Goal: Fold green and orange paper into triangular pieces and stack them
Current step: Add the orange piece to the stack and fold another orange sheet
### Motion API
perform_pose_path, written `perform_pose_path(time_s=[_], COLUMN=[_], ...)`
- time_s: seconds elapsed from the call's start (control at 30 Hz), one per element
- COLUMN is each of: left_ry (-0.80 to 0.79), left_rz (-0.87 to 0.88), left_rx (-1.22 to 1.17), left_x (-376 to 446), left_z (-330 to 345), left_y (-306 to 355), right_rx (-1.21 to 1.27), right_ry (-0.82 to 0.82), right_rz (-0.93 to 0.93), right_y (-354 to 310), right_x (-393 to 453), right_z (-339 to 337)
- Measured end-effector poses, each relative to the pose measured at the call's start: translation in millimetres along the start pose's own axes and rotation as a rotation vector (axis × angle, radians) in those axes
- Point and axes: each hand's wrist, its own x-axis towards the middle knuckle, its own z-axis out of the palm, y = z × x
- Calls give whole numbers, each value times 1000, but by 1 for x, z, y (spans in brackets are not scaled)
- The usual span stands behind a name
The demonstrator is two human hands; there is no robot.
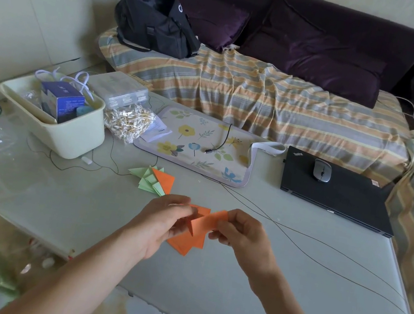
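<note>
Both my hands hold a strip of orange paper (207, 221) just above the table's near middle. My left hand (166, 221) pinches its left end and my right hand (241, 233) pinches its right end. Under them lie a few loose orange sheets (187, 245), partly hidden by my left hand. Farther back on the table rests a stack of folded triangular pieces (154, 181), pale green ones with an orange one (165, 178) on top.
A cream bin (67, 133) with a blue box, a bag of cotton swabs (129, 123) and a clear case stand back left. A floral mat (202, 145) lies behind the stack, a black laptop (332, 188) with a mouse at right. Thin cables (297, 235) cross the table.
</note>
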Motion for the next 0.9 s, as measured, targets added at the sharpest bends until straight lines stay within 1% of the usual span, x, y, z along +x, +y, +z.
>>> perform_pose_path(time_s=[0.07,0.13,0.23,0.3,0.37,0.43,0.5,0.53,0.57,0.63,0.7,0.73,0.8,0.9], left_ry=[-27,-72,-173,-223,-181,-73,-9,-13,-32,-109,-197,-215,-166,-20], left_rz=[-5,-11,-60,-80,-66,-65,-97,-113,-128,-175,-232,-242,-200,-81], left_rx=[25,88,179,228,199,80,-76,-120,-126,-54,45,86,117,37], left_x=[1,1,-6,-11,-10,-4,2,2,2,-4,-9,-10,-7,2], left_z=[-1,-1,2,5,7,8,9,9,9,10,11,11,11,8], left_y=[-1,-2,-2,-4,-7,-11,-12,-12,-11,-9,-10,-11,-13,-13], right_rx=[-15,18,91,84,84,89,79,51,4,-126,-210,-203,-163,-136], right_ry=[10,52,108,118,133,137,88,56,43,105,184,196,168,82], right_rz=[10,16,53,60,59,56,35,13,-13,-51,-32,-18,0,31], right_y=[0,2,7,10,9,8,6,6,7,8,10,10,10,8], right_x=[1,2,5,5,5,3,1,-1,0,2,4,5,6,5], right_z=[0,1,2,4,8,11,14,15,17,18,16,15,12,11])
